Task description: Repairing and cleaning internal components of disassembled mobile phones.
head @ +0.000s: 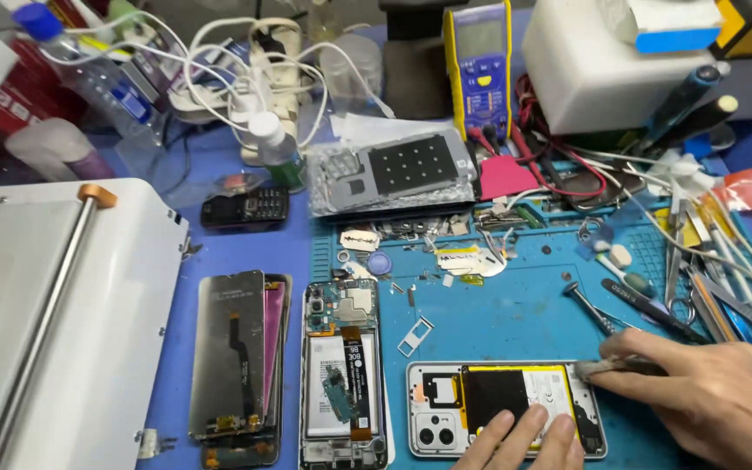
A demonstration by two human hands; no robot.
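An opened white phone [435, 411] lies back-up on the blue work mat [515, 313], showing its battery and a black flex sheet. My left hand [524, 437] rests its fingertips on the phone's lower middle, pressing it flat. My right hand [714, 399] comes in from the right and grips a thin metal tool [602, 367] whose tip touches the phone's top right corner.
A second opened phone [341, 374] and stacked screens [235, 365] lie to the left, beside a white machine [63, 322]. Tweezers and screwdrivers [698, 287] crowd the right edge. A yellow multimeter [479, 65], cables and bottles stand behind. Small parts litter the mat's middle.
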